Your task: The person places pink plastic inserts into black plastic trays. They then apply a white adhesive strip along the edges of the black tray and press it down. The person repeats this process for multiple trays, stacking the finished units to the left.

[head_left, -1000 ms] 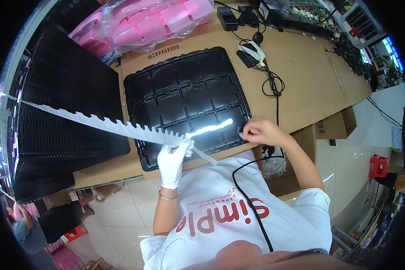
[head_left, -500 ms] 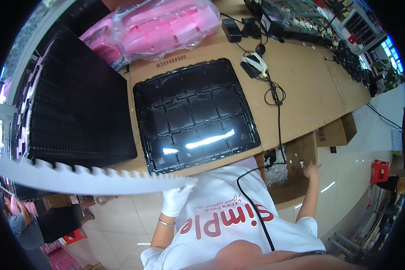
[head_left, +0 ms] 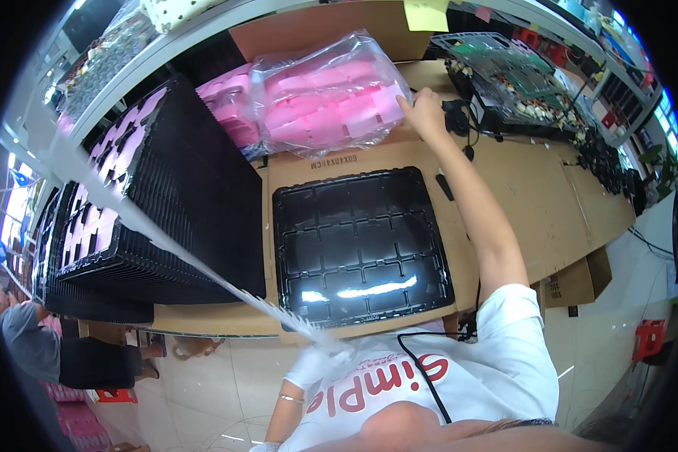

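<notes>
My left hand (head_left: 320, 360), in a white glove and smeared by motion, holds one end of a long white strip (head_left: 192, 260) with a toothed edge. The strip slants up to the left, across a stack of black plastic trays. Stretched forward, my bare right hand (head_left: 425, 117) is at the right end of a clear plastic bag (head_left: 331, 105) of pink moulded sheets (head_left: 309, 113). Its fingers are curled, and what they grip is hidden. Between my arms, a black compartmented tray (head_left: 358, 241) lies flat on the cardboard-covered table (head_left: 531, 203).
Tall stacked black trays (head_left: 203, 196) with pink sheets stand at the left. Circuit boards (head_left: 505, 68) and black cables (head_left: 618, 173) lie at the far right. A black cable (head_left: 407, 350) crosses my shirt. Another person (head_left: 34, 339) is at the far left, beyond the table.
My right hand has moved from beside the open box below the table up to the pink bag. The white strip has swung from nearly level to a steep slant. The view has shifted.
</notes>
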A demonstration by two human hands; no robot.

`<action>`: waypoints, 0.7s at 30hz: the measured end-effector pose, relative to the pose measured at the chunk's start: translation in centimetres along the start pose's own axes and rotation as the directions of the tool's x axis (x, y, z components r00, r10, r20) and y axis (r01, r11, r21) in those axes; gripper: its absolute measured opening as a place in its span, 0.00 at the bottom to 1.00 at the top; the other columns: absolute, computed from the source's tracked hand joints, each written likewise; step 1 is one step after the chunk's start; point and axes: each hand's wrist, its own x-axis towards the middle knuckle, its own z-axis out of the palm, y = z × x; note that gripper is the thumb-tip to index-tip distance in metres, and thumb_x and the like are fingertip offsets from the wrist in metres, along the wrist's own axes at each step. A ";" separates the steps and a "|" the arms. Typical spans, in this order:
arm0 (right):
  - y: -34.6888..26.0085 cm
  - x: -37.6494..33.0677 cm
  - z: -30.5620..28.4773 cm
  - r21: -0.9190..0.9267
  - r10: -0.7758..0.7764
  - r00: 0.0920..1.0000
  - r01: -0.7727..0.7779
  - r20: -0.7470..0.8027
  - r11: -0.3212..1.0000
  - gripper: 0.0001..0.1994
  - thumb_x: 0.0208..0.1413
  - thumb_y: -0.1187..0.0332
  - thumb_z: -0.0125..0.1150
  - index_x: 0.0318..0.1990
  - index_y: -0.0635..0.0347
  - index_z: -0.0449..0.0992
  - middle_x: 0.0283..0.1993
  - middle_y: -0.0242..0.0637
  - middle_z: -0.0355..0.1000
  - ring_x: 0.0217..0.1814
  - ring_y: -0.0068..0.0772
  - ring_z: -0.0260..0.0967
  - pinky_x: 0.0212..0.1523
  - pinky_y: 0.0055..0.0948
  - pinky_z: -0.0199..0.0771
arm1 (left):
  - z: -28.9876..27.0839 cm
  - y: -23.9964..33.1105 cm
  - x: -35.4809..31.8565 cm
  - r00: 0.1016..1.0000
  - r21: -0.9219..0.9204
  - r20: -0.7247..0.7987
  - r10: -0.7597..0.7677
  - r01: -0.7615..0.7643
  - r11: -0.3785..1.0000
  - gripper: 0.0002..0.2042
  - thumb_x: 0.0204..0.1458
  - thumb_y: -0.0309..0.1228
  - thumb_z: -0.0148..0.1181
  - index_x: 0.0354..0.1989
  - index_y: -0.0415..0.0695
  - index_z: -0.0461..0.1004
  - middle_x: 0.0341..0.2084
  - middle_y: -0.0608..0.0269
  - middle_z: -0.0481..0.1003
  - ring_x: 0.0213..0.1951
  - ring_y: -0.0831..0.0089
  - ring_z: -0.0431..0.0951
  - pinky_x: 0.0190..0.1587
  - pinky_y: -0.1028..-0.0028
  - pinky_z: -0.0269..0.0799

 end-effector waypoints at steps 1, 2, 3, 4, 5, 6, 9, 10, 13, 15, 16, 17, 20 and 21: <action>-0.3 1.5 1.0 -0.018 0.010 0.969 -0.005 0.248 1.000 0.20 0.49 0.56 0.68 0.38 0.68 0.76 0.40 0.48 0.75 0.43 0.47 0.74 0.44 0.40 0.74 | -1.7 1.2 -1.1 0.995 -0.063 -0.015 -0.100 0.099 0.993 0.20 0.51 0.53 0.61 0.45 0.52 0.80 0.38 0.60 0.81 0.38 0.58 0.81 0.41 0.64 0.75; -0.1 3.0 1.5 -0.043 0.027 0.881 -0.007 0.472 0.999 0.21 0.48 0.56 0.69 0.38 0.69 0.76 0.39 0.48 0.74 0.41 0.44 0.75 0.40 0.39 0.75 | -3.3 1.9 -2.2 0.981 -0.119 -0.022 -0.192 0.188 0.975 0.24 0.48 0.57 0.62 0.44 0.52 0.81 0.39 0.60 0.81 0.40 0.57 0.81 0.42 0.64 0.75; -0.4 4.2 1.9 -0.071 0.046 0.745 0.001 0.666 0.998 0.22 0.47 0.56 0.70 0.38 0.70 0.76 0.38 0.49 0.74 0.40 0.41 0.76 0.37 0.37 0.75 | -4.7 1.8 -3.5 0.945 0.038 -0.023 -0.327 0.328 0.944 0.26 0.48 0.59 0.61 0.46 0.52 0.79 0.39 0.58 0.81 0.41 0.56 0.81 0.43 0.63 0.75; -1.5 5.0 2.1 0.013 0.042 0.722 -0.070 0.690 0.997 0.21 0.48 0.58 0.69 0.38 0.71 0.76 0.39 0.49 0.74 0.40 0.41 0.76 0.37 0.35 0.77 | -6.0 1.6 -4.9 0.888 0.187 -0.042 -0.459 0.458 0.869 0.28 0.47 0.60 0.60 0.49 0.52 0.78 0.39 0.57 0.81 0.42 0.55 0.80 0.44 0.63 0.76; -2.6 5.8 1.2 0.075 0.048 0.700 -0.144 0.712 0.987 0.19 0.49 0.60 0.69 0.37 0.71 0.76 0.40 0.50 0.74 0.39 0.40 0.77 0.37 0.33 0.78 | -7.3 2.1 -5.7 0.811 0.249 -0.124 -0.572 0.584 0.773 0.28 0.46 0.58 0.63 0.49 0.50 0.78 0.40 0.54 0.80 0.43 0.54 0.80 0.44 0.62 0.75; -3.8 6.3 0.4 0.136 0.051 0.672 -0.222 0.739 0.966 0.18 0.50 0.61 0.68 0.37 0.71 0.76 0.41 0.51 0.74 0.39 0.40 0.77 0.36 0.31 0.79 | -8.5 2.8 -6.2 0.710 0.295 -0.211 -0.672 0.701 0.649 0.28 0.45 0.56 0.65 0.49 0.48 0.78 0.40 0.51 0.79 0.44 0.54 0.79 0.45 0.61 0.75; -8.9 5.8 -2.7 0.629 -0.047 0.627 -0.773 0.777 0.082 0.13 0.60 0.72 0.55 0.45 0.77 0.71 0.52 0.57 0.70 0.49 0.44 0.75 0.51 0.31 0.82 | -11.9 2.8 -7.3 0.917 0.250 -0.288 -0.277 0.351 0.902 0.30 0.42 0.53 0.69 0.49 0.43 0.77 0.41 0.49 0.79 0.42 0.55 0.81 0.44 0.62 0.76; -10.0 5.6 -3.2 0.605 -0.075 0.639 -0.754 0.765 -0.257 0.13 0.62 0.74 0.51 0.47 0.79 0.69 0.54 0.59 0.68 0.52 0.46 0.74 0.54 0.33 0.82 | -12.9 2.3 -7.3 0.975 0.078 -0.158 -0.159 0.172 0.982 0.32 0.41 0.53 0.69 0.50 0.41 0.77 0.41 0.49 0.79 0.42 0.57 0.81 0.44 0.64 0.75; -10.7 4.3 -4.7 0.513 -0.146 0.711 -0.618 0.688 -0.596 0.16 0.64 0.77 0.45 0.53 0.84 0.60 0.58 0.66 0.63 0.60 0.52 0.69 0.58 0.35 0.80 | -15.5 -0.7 -5.4 0.908 -0.542 0.062 0.413 -0.317 0.778 0.34 0.45 0.54 0.66 0.49 0.33 0.76 0.43 0.50 0.79 0.38 0.67 0.79 0.44 0.71 0.74; -9.5 2.6 -4.2 0.495 -0.188 0.745 -0.587 0.640 -0.640 0.17 0.64 0.77 0.45 0.55 0.85 0.58 0.59 0.68 0.62 0.63 0.54 0.66 0.58 0.36 0.79 | -12.7 -4.1 -1.7 0.781 -0.899 -0.131 0.611 -0.353 0.259 0.29 0.54 0.53 0.59 0.45 0.33 0.77 0.45 0.50 0.78 0.41 0.68 0.78 0.44 0.71 0.73; -8.5 1.2 -4.1 0.487 -0.202 0.758 -0.573 0.620 -0.659 0.18 0.64 0.77 0.44 0.55 0.85 0.57 0.60 0.69 0.61 0.64 0.55 0.65 0.59 0.36 0.79 | -11.6 -5.2 -0.4 0.856 -0.925 -0.183 0.484 -0.316 0.209 0.28 0.58 0.53 0.54 0.44 0.34 0.77 0.46 0.51 0.78 0.42 0.67 0.78 0.46 0.71 0.73; -8.1 -0.6 -4.7 0.461 -0.232 0.736 -0.603 0.636 -0.651 0.18 0.63 0.77 0.44 0.56 0.85 0.56 0.60 0.70 0.62 0.62 0.54 0.67 0.58 0.35 0.79 | -10.5 -6.4 0.7 0.910 -0.943 -0.235 0.340 -0.299 0.147 0.28 0.62 0.52 0.48 0.43 0.34 0.77 0.47 0.51 0.77 0.44 0.66 0.78 0.47 0.70 0.72; -5.1 -5.8 -4.9 0.394 -0.245 0.615 -0.711 0.749 -0.582 0.18 0.63 0.77 0.46 0.55 0.83 0.58 0.57 0.66 0.66 0.58 0.52 0.71 0.56 0.35 0.81 | -10.9 0.4 5.3 0.880 -0.875 -0.408 -0.242 -0.301 0.380 0.29 0.68 0.51 0.34 0.55 0.36 0.70 0.53 0.52 0.72 0.51 0.62 0.75 0.56 0.63 0.70; -4.7 -7.5 -5.1 0.418 -0.244 0.577 -0.770 0.780 -0.482 0.18 0.63 0.75 0.48 0.56 0.80 0.60 0.56 0.62 0.67 0.56 0.51 0.72 0.56 0.36 0.81 | -11.6 1.8 7.5 0.849 -0.846 -0.488 -0.202 -0.404 0.347 0.30 0.67 0.53 0.36 0.58 0.36 0.66 0.56 0.51 0.69 0.53 0.61 0.73 0.58 0.61 0.68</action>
